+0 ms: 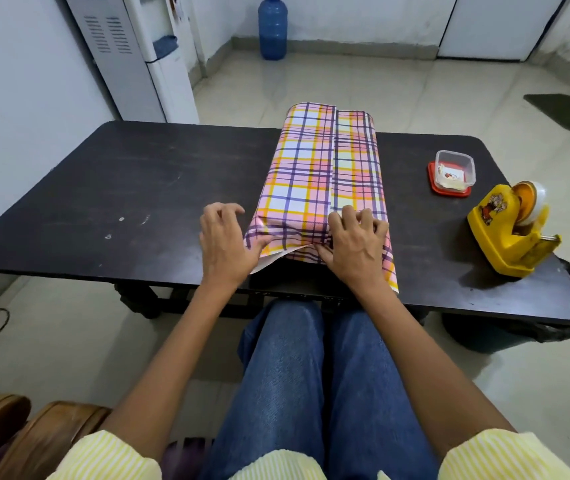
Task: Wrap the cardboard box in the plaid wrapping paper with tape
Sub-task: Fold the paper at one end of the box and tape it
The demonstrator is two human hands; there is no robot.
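The plaid wrapping paper [321,168], pink, yellow and purple, is wrapped round the cardboard box, which is fully hidden under it. A seam runs lengthwise along the top. At the near end the paper is folded down. My left hand [224,240] pushes the left flap inward, thumb against the paper, fingers loosely bent. My right hand [356,240] presses on the near top edge with curled fingers, thumb pinching the folded paper. A yellow tape dispenser [508,230] stands on the table at the right.
The dark table [120,188] carries a small clear plastic container on a red lid [454,171] at the right. A black-lined bin [553,327] sits under the right corner. A blue water bottle [272,27] and a white dispenser [145,57] stand behind.
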